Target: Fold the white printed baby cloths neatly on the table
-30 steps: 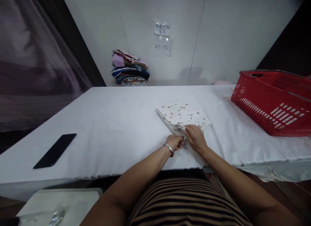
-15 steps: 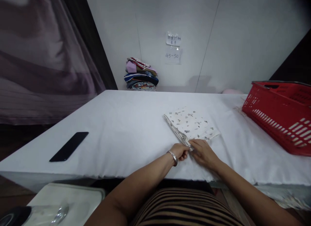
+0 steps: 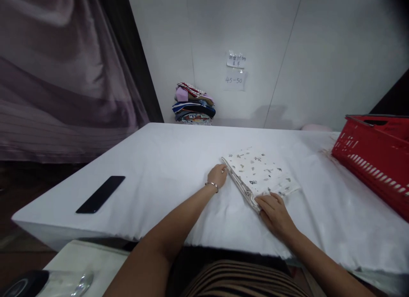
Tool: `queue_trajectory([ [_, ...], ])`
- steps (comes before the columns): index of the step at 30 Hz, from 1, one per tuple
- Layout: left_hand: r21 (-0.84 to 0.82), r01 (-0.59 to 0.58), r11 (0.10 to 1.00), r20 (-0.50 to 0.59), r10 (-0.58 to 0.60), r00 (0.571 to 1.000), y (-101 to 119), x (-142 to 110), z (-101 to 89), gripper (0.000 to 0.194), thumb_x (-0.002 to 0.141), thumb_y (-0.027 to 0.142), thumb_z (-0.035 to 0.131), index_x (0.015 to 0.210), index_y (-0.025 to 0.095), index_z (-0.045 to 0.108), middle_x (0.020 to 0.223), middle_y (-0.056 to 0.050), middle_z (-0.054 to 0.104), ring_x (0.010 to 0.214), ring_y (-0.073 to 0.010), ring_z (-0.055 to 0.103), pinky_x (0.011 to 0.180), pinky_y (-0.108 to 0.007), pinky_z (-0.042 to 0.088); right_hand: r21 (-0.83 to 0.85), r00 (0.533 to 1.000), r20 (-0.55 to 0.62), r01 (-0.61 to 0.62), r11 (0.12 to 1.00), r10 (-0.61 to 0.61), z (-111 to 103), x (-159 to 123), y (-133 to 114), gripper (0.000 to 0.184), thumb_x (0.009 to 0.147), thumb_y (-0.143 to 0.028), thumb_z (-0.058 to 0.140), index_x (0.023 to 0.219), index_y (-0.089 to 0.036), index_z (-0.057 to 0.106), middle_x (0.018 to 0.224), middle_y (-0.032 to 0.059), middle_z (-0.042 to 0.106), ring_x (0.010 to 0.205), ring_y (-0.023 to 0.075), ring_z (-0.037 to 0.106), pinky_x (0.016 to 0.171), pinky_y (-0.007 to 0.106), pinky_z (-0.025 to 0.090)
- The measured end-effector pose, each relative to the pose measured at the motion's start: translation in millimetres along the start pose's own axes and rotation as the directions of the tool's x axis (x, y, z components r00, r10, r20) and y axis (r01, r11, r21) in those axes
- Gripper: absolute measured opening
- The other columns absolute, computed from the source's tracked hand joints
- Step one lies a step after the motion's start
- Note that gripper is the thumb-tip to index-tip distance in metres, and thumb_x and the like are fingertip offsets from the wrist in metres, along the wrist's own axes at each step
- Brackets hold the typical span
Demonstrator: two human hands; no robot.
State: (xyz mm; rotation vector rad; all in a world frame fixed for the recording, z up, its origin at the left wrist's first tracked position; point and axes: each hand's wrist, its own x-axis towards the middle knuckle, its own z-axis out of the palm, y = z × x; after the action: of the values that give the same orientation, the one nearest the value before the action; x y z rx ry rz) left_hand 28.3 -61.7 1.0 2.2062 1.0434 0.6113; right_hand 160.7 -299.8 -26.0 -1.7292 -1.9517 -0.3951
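Note:
A folded white cloth (image 3: 255, 171) with small printed leaf and plant figures lies on the table, its layered folded edge facing left. My left hand (image 3: 217, 175), with a silver bracelet at the wrist, is at the far left corner of the cloth, fingers curled and closed on that edge. At the near corner, my right hand (image 3: 276, 214) grips the cloth with its fingers over the top. Its thumb is mostly hidden.
A white-covered table (image 3: 166, 169) carries a black phone-like slab (image 3: 101, 194) on the left and a red plastic basket (image 3: 377, 156) on the right. Folded fabrics (image 3: 194, 104) are stacked by the back wall. A pale stool-like surface (image 3: 92, 256) stands near front left.
My left hand has moved away from the near corner, up along the folded edge to the far left corner. My right hand stays at the near corner. The view has shifted slightly.

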Motion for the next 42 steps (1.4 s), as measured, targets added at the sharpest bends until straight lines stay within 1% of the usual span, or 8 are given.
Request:
queue_trajectory([
  [4,0.120,-0.157,0.980,-0.062,0.166,0.984,-18,29,-4.3,0.031,0.082,0.020,0.054,0.112,0.020,0.060,0.114,-0.006,0.058,0.105,-0.0195,0.052,0.090,-0.032,0.043,0.042,0.999,-0.047,0.018,0.999,-0.016,5,-3,3,0.046,0.083,-0.011,0.043,0.127,-0.025,0.045,0.111,0.0088,0.060,0.105,0.0234,0.055,0.096,0.052,0.040],
  [9,0.168,-0.280,0.945,0.025,0.280,0.960,-25,54,-4.0,0.036,0.081,0.023,0.057,0.117,0.022,0.058,0.125,-0.005,0.053,0.118,-0.0204,0.042,0.099,-0.035,0.038,0.076,0.998,-0.069,0.016,0.997,-0.011,8,-4,5,0.049,0.083,-0.012,0.045,0.130,-0.027,0.044,0.111,0.0079,0.061,0.104,0.0244,0.057,0.092,0.051,0.045],
  [18,0.211,-0.489,0.846,0.273,0.430,0.861,-23,88,-8.5,0.036,0.077,0.009,0.051,0.108,0.023,0.064,0.117,-0.004,0.060,0.114,-0.0199,0.047,0.101,-0.034,0.037,0.097,0.999,-0.042,0.003,0.995,0.001,7,-2,4,0.057,0.083,-0.010,0.046,0.136,-0.029,0.035,0.111,0.0084,0.059,0.103,0.0250,0.056,0.090,0.051,0.046],
  [25,0.221,-0.473,0.853,0.330,0.391,0.859,-28,99,-15.2,0.034,0.080,0.013,0.049,0.109,0.023,0.064,0.120,-0.003,0.058,0.111,-0.0193,0.051,0.099,-0.030,0.038,0.116,0.999,0.002,-0.051,0.992,0.051,8,-3,5,0.072,0.080,-0.010,0.047,0.142,-0.039,0.022,0.112,0.0090,0.059,0.102,0.0298,0.058,0.089,0.054,0.047],
  [32,0.339,-0.651,0.679,0.395,0.526,0.753,-21,102,-16.3,0.027,0.081,0.013,0.049,0.102,0.021,0.064,0.111,-0.008,0.061,0.105,-0.0226,0.052,0.090,-0.035,0.039,0.111,0.999,-0.008,-0.046,0.993,0.047,6,-1,4,0.068,0.080,-0.009,0.048,0.140,-0.035,0.029,0.110,0.0093,0.061,0.102,0.0296,0.058,0.089,0.052,0.048],
  [34,0.390,-0.635,0.667,0.365,0.521,0.772,-20,104,-14.0,0.025,0.083,0.011,0.045,0.096,0.020,0.064,0.105,-0.009,0.063,0.103,-0.0216,0.053,0.090,-0.035,0.037,0.098,0.999,-0.030,-0.024,0.995,0.027,5,0,3,0.060,0.081,-0.009,0.047,0.136,-0.030,0.036,0.109,0.0095,0.061,0.102,0.0276,0.057,0.089,0.051,0.048],
  [38,0.451,-0.350,0.821,0.211,0.283,0.935,-23,107,-5.9,0.022,0.084,0.019,0.044,0.090,0.021,0.065,0.098,-0.007,0.065,0.097,-0.0209,0.055,0.083,-0.032,0.040,0.054,0.997,-0.080,0.014,0.998,-0.010,5,4,2,0.043,0.083,-0.008,0.046,0.124,-0.019,0.048,0.105,0.0096,0.061,0.098,0.0235,0.056,0.083,0.046,0.049],
  [42,0.429,-0.210,0.879,0.161,0.154,0.975,-30,103,1.5,0.025,0.084,0.021,0.043,0.096,0.025,0.065,0.100,-0.002,0.067,0.095,-0.0190,0.057,0.074,-0.028,0.043,0.061,0.998,-0.066,-0.006,0.998,0.010,6,5,1,0.040,0.083,-0.006,0.044,0.120,-0.018,0.050,0.101,0.0091,0.061,0.094,0.0219,0.055,0.080,0.043,0.048],
])
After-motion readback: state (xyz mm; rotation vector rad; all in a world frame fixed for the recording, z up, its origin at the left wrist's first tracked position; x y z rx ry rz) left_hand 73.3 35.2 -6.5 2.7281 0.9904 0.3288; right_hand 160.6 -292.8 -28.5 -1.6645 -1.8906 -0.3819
